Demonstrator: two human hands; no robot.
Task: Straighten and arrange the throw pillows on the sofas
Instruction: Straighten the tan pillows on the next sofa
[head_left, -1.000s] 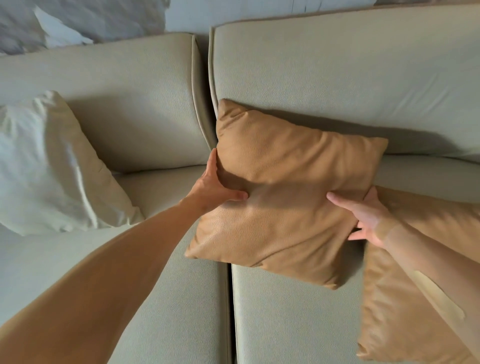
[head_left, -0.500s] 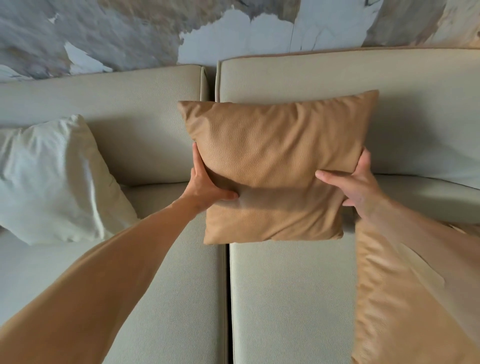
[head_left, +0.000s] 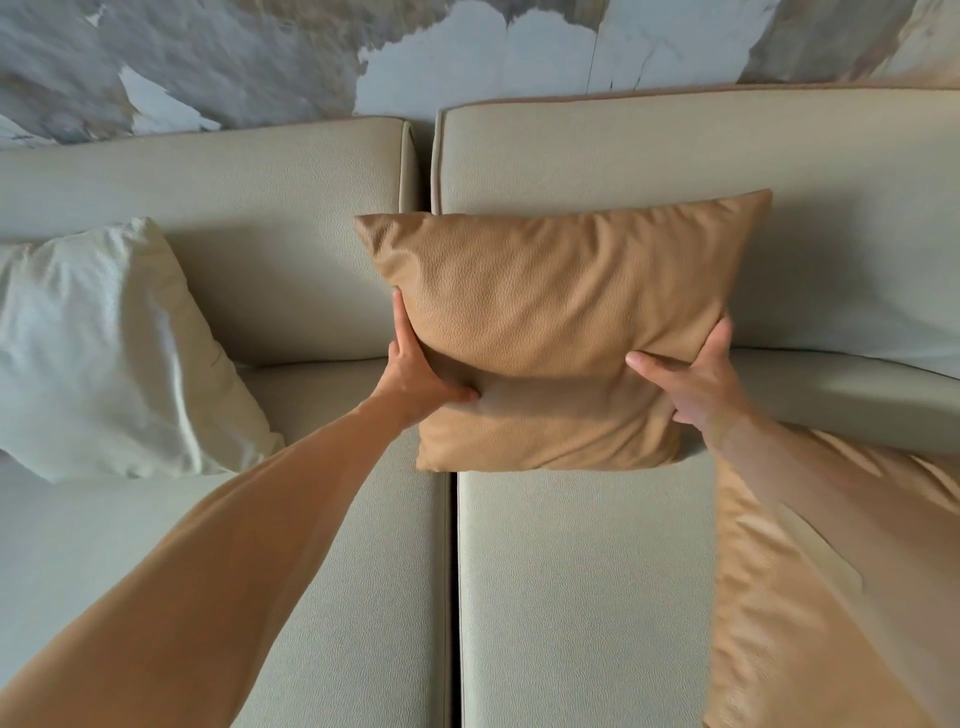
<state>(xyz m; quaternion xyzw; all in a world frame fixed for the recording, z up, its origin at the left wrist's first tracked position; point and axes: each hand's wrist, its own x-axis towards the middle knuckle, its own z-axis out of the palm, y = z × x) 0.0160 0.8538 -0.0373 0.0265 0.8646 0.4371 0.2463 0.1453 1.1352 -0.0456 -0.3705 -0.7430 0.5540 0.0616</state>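
A: Why are both hands clamping the tan pillow (head_left: 561, 322) at its sides?

B: Likely to square it. The left hand (head_left: 415, 371) and right hand (head_left: 698, 382) are squeezing its lower edges, thumbs pressing into the front, the other fingers (head_left: 399, 322) wrapping behind, while it is standing upright against the sofa (head_left: 571, 571) backrest, over the seam between 2 seat cushions.

A: And the materials?

B: Pebbled, leather-like, plump. The cream pillow (head_left: 104, 353) is leaning left, crumpled; a second tan pillow (head_left: 779, 597) is lying on the right.

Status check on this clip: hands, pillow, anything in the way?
Left hand and right hand grip the tan pillow by its sides, upright against the backrest. Second tan pillow lies under right forearm. Path clear.
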